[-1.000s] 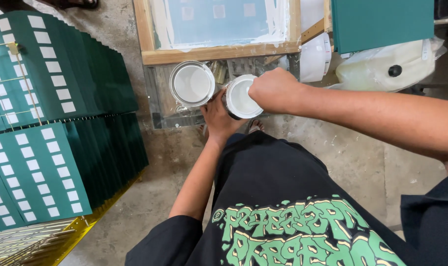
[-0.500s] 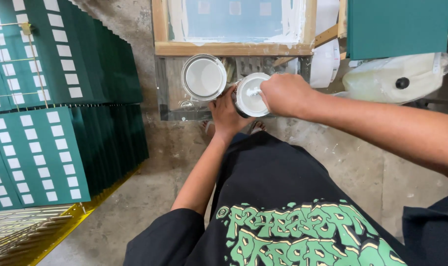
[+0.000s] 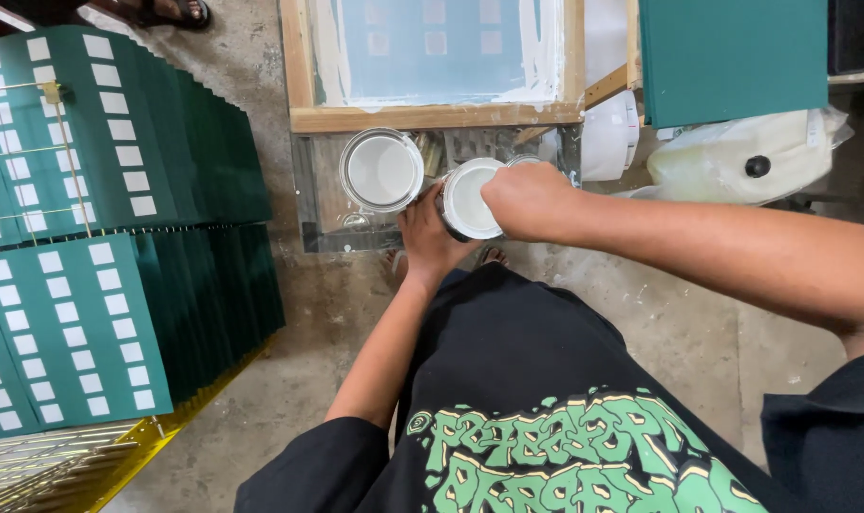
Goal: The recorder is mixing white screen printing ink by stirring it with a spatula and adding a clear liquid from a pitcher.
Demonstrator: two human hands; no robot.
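Head view: left hand (image 3: 432, 233) fingers wrapped around small tin (image 3: 470, 199) from below, right hand (image 3: 527, 198) fingers curled over its rim. Tin tilted above glass bench (image 3: 322, 214), just beside open white-paint can (image 3: 381, 169). Green printed sheets (image 3: 90, 237) stacked left.

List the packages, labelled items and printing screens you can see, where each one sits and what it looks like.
Green printed sheets: stacked at left, dark green with rows of white squares.
Printing screen: top centre, wooden frame, bluish mesh.
Open can: below the frame, round, white inside.
Second can: held by left hand and right hand.
Plastic bag: right, pale, translucent.
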